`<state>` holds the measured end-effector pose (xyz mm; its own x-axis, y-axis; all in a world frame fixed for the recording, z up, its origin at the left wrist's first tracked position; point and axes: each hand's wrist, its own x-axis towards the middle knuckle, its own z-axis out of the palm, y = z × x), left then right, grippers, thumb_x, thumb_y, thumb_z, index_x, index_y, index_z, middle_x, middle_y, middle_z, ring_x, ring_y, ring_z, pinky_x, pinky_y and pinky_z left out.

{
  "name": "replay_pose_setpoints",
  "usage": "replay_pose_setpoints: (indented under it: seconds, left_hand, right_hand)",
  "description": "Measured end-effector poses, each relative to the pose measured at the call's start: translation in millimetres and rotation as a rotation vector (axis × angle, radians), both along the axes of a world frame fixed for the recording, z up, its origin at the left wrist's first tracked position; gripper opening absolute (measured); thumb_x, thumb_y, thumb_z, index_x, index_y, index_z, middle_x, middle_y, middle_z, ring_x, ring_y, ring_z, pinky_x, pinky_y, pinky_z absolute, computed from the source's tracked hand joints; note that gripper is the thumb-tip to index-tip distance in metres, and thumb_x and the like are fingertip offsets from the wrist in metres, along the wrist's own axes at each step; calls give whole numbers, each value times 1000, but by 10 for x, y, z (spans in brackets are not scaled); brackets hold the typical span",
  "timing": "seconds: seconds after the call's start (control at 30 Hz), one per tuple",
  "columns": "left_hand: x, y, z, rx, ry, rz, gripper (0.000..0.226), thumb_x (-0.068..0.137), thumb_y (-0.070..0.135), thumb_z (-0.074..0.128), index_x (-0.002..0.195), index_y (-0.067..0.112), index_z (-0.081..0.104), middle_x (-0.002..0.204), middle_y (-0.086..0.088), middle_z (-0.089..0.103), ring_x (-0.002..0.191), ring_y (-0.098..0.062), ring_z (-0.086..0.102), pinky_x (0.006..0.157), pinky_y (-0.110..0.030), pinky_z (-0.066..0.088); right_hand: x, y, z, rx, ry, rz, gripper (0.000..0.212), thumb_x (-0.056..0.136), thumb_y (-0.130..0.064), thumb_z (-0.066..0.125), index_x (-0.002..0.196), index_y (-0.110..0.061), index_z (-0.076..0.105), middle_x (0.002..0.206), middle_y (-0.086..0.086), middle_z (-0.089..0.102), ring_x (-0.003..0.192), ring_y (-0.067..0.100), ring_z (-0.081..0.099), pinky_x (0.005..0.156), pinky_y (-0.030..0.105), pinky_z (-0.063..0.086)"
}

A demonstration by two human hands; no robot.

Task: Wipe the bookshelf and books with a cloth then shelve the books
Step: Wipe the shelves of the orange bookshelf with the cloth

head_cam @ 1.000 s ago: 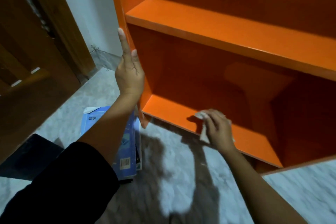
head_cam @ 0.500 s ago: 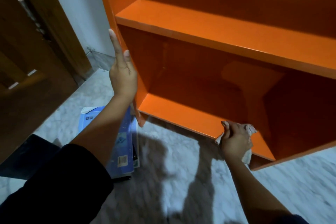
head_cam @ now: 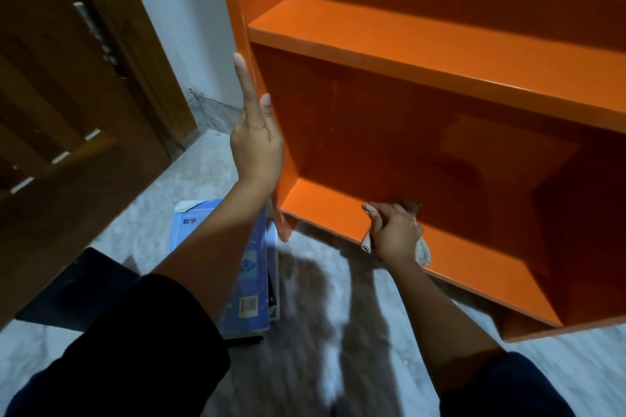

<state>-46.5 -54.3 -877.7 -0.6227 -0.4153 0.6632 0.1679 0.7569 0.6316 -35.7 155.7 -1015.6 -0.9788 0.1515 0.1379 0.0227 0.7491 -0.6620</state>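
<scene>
cloth: your right hand grips it, bunched, near the bookshelf's bottom-board front edge | left hand: fingers straight, flat on the left side panel | books: stacked flat on the marble floor, long axis toward the shelf | wooden door left

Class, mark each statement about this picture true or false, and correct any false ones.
1. The right hand holds a cloth on the bottom shelf. True.
2. The left hand grips a book. False: it rests against the bookshelf's side panel, forefinger straight.
3. The books lie on the floor. True.
4. The cloth is bright blue. False: it is whitish.
</scene>
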Motion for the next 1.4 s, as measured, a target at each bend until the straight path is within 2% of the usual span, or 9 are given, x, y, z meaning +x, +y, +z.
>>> replay_pose_setpoints:
  seconds: [0.3,0.47,0.57,0.7,1.0,1.1,1.2,1.3,1.4]
  left_hand:
    - [-19,-18,-19,-13,15,-5,52,92,59,6,137,35,-9,64,-4,43,54,-31,53,52,-45,49]
    - [-20,-19,-24,-25,20,-8,54,92,56,7,138,30,-5,61,1,38,50,-24,46,49,-34,40]
    - [-24,-19,-30,-28,31,-10,53,93,55,8,138,30,-4,62,-8,44,55,-34,54,51,-37,42]
    - [-34,-40,-35,-55,50,8,52,94,53,8,138,28,-3,64,-12,51,58,-37,55,51,-35,38]
    - [43,17,4,10,10,-44,50,94,50,13,138,33,-6,67,-1,42,55,-23,49,54,-32,39]
    - [59,7,6,41,-12,-81,53,97,49,16,140,36,-12,73,-12,54,64,-30,57,59,-38,48]
    - [69,-6,5,46,-16,-122,55,97,45,17,139,39,-17,91,-26,63,68,-33,60,61,-37,50]
    - [103,7,21,69,-36,-145,54,100,39,21,139,41,-16,91,-28,61,71,-36,60,62,-38,49]
    - [150,3,33,81,-66,-158,55,100,39,21,138,43,-18,106,-30,60,86,-39,62,70,-40,51]
  right_hand:
    - [-265,-533,33,-16,-81,240,22,94,-31,54,110,-32,69,114,-4,67,111,21,54,91,34,26]
    - [-410,-790,11,-90,-62,320,21,90,-27,59,107,-26,72,113,1,69,109,25,58,95,45,40]
    - [-446,-944,-11,-101,-27,392,19,88,-28,61,104,-27,73,111,-2,69,106,22,59,93,45,41]
    - [-383,-1026,-26,64,22,501,22,92,-28,56,109,-28,71,110,-5,65,110,17,50,76,31,22]
    - [-162,-877,-14,156,69,747,32,89,-24,43,105,-29,71,105,-2,65,108,28,51,75,36,30]
    - [-53,-768,-21,127,40,783,31,90,-30,41,100,-32,71,104,-7,66,106,26,52,82,46,40]
    - [50,-642,-5,118,28,781,34,90,-38,39,97,-30,71,103,-9,67,106,25,53,82,43,39]
    - [122,-480,-2,138,23,772,22,92,-25,51,98,-25,72,104,-7,68,107,25,53,78,35,31]
    - [158,-321,13,112,26,761,21,92,-21,52,98,-23,72,104,-5,69,104,25,56,84,41,40]
